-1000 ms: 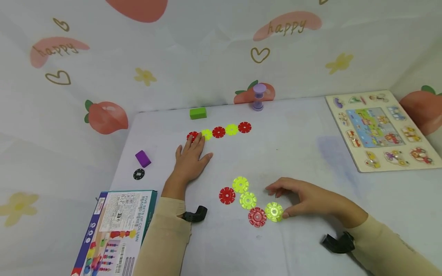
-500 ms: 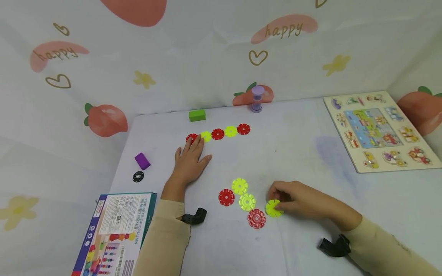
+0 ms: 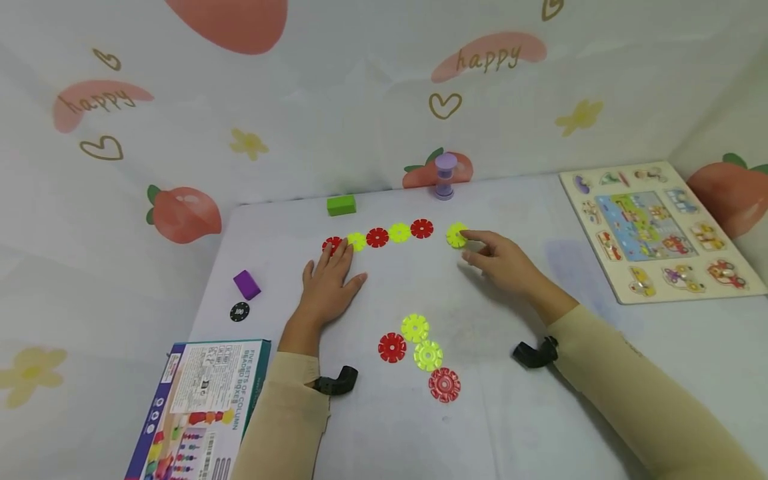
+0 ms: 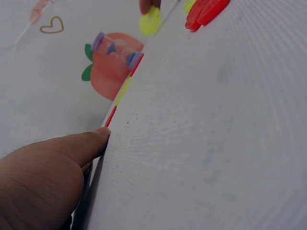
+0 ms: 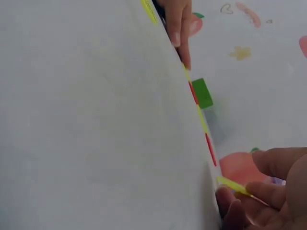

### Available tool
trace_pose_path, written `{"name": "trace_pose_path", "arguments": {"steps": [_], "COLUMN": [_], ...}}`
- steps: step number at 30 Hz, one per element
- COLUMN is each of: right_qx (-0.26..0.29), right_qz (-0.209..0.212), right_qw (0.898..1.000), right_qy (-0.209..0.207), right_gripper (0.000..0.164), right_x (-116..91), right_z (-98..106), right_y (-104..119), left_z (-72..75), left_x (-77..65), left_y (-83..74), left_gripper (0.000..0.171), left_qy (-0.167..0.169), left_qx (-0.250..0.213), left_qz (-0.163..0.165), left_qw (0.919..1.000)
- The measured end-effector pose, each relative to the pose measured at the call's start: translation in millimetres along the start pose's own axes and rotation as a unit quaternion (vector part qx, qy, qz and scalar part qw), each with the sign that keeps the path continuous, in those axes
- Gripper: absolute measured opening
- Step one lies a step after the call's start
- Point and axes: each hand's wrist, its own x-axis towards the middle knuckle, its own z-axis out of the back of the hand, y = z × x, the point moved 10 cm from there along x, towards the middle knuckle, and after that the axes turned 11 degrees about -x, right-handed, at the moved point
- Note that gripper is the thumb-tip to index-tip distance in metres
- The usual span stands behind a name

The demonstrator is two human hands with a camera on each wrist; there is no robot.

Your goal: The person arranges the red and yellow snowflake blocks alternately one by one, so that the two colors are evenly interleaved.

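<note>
My left hand [image 3: 327,290] lies flat, its fingertips resting on the left end of a row of notched plastic discs. A red disc [image 3: 332,245] and a yellow disc [image 3: 357,241] are partly under those fingers. Rightward the row goes on with a red disc [image 3: 377,237], a yellow disc [image 3: 399,233] and a red disc [image 3: 422,229]. Just past that end, my right hand [image 3: 501,263] holds another yellow disc [image 3: 456,235] by its right edge. In the right wrist view this yellow disc [image 5: 234,186] is tilted, low over the table; the thumb stands apart from it.
Nearer me lie loose discs, including a red one [image 3: 445,385] and a yellow one [image 3: 429,355]. Behind the row stand a green block [image 3: 341,205] and a purple sand timer [image 3: 445,177]. A wooden puzzle board [image 3: 627,270] is at right; a purple block [image 3: 247,285], black chip [image 3: 239,311] and box [image 3: 204,407] at left.
My right hand took the yellow disc from the near group and carried it away from me to the right end of the row. The left hand has stayed put.
</note>
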Motion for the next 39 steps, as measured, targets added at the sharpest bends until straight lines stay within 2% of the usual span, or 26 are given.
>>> {"name": "trace_pose_path", "arguments": {"steps": [3, 7, 10, 13, 16, 22, 39], "right_qx": [-0.032, -0.134, -0.219, -0.286, -0.325, -0.337, -0.322], "right_qz": [0.006, 0.032, 0.066, 0.103, 0.103, 0.073, 0.068], "right_qw": [0.999, 0.99, 0.973, 0.952, 0.939, 0.939, 0.944], "right_qy": [0.005, -0.008, -0.026, -0.043, -0.033, 0.021, 0.034], "right_gripper": [0.064, 0.068, 0.062, 0.055, 0.054, 0.063, 0.079], "right_x": [16.7, 28.1, 28.4, 25.2, 24.2, 28.6, 29.4], "right_z": [-4.1, -9.0, -11.4, -12.1, -13.6, -21.6, -27.3], "right_y": [3.8, 13.4, 23.1, 30.5, 25.0, 11.8, 13.7], "left_z": [-0.5, -0.2, -0.1, 0.0, 0.1, 0.1, -0.7], "left_x": [-1.3, -1.5, -0.5, 0.8, 1.7, 1.3, 1.0], "left_y": [2.2, 2.8, 2.0, 1.2, -0.2, -0.9, 0.3], "left_gripper": [0.08, 0.08, 0.08, 0.08, 0.08, 0.08, 0.079], "left_qy": [0.0, -0.002, -0.003, -0.005, -0.006, -0.004, -0.002], "left_qx": [-0.001, -0.002, -0.002, 0.002, 0.001, 0.005, 0.007], "left_qz": [0.003, 0.001, -0.001, 0.001, 0.0, 0.0, 0.003], "left_qw": [1.0, 1.0, 1.0, 1.0, 1.0, 1.0, 1.0]}}
